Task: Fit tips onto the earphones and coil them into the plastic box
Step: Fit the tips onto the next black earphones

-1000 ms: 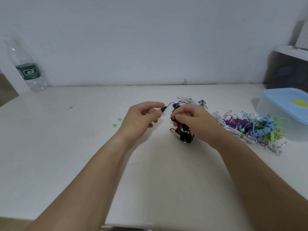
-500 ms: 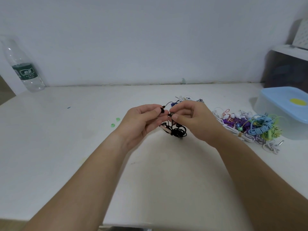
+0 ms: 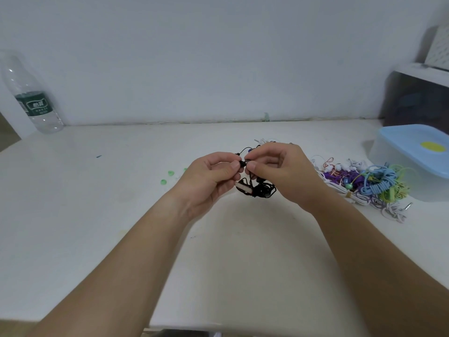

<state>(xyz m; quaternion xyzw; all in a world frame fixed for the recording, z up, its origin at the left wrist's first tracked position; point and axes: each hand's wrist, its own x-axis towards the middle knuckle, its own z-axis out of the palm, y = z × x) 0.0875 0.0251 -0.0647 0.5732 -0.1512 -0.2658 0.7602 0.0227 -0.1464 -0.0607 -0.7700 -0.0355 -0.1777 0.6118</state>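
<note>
Our left hand (image 3: 211,181) pinches the black earbud (image 3: 241,163) between thumb and forefinger. Our right hand (image 3: 279,171) pinches its other end, where any tip is too small to make out. The rest of the black earphones (image 3: 257,189) bunches tangled beneath. We should steady the bud and push straight along its axis. On the white table (image 3: 97,215), the plastic box (image 3: 398,152) sits far right with its lid on, so we judge it needs opening. A pile of coloured earphones (image 3: 369,186) lies beside it, and loose green tips (image 3: 164,182) lie to the left.
</note>
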